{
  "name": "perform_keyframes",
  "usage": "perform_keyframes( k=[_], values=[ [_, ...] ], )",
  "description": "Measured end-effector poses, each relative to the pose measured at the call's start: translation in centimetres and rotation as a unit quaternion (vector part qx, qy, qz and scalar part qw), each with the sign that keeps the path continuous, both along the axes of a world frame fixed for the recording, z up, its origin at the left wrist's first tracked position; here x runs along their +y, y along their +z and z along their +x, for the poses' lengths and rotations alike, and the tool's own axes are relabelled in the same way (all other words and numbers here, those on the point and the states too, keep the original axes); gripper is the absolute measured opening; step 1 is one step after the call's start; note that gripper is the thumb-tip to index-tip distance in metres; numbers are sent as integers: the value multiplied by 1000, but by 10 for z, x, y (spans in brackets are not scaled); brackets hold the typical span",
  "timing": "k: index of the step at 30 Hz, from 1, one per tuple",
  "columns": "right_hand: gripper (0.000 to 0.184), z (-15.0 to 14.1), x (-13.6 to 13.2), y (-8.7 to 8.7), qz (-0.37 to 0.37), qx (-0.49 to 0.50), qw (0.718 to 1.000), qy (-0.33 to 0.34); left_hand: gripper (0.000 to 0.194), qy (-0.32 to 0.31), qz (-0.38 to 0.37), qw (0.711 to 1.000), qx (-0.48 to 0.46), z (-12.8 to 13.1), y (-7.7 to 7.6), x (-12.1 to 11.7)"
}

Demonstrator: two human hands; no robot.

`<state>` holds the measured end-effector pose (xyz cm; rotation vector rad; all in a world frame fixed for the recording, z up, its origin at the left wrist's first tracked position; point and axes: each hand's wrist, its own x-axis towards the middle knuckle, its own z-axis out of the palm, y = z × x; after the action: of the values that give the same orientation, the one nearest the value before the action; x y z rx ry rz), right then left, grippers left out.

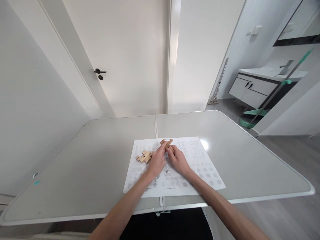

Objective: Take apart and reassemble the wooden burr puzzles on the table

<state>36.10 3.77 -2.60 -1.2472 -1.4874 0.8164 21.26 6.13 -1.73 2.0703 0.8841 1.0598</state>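
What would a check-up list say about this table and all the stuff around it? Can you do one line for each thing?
Surface: grey table with a pale rim and a seam down the middle; a printed paper sheet lies across the seam.
Things: loose wooden pieces grouped on the sheet's left side; more wooden pieces in the hands, partly hidden by fingers.
Clutter: a small teal mark near the table's left edge.
Hands: left hand and right hand close together over the sheet, both holding wooden pieces.
Cables: nothing seen.
Surroundings: closed door ahead; mop, sink cabinet and green dustpan to the right.
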Motion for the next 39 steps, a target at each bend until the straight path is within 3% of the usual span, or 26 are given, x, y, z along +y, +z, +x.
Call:
perform_keyframes(
  k=[10, 17, 22, 25, 29, 34, 39],
  values=[
    [36, 2, -1, 3, -12, 26, 1000, -1, 44, 34, -5, 999, 14, 1, 2, 0],
    [41, 3, -2, 9, -12, 73, 997, 28, 51, 88, -163, 973, -136, 0, 8, 4],
    [49, 3, -4, 11, -17, 61, 997, 31, 43, 15, -258, 937, -234, 1, 13, 7],
    [49, 7, -2, 9, -10, 36, 998, -55, 44, -7, -291, 908, -303, 2, 13, 8],
    [34, 11, 5, -3, 23, -30, 988, -148, 42, 21, -299, 899, -319, -1, 12, 8],
    [28, 11, 12, -22, 76, -144, 978, -130, 44, 39, -296, 895, -332, -4, 10, 11],
    [22, 15, 13, -30, 55, -207, 967, -140, 44, 55, -295, 895, -329, -5, 9, 12]
  ],
)
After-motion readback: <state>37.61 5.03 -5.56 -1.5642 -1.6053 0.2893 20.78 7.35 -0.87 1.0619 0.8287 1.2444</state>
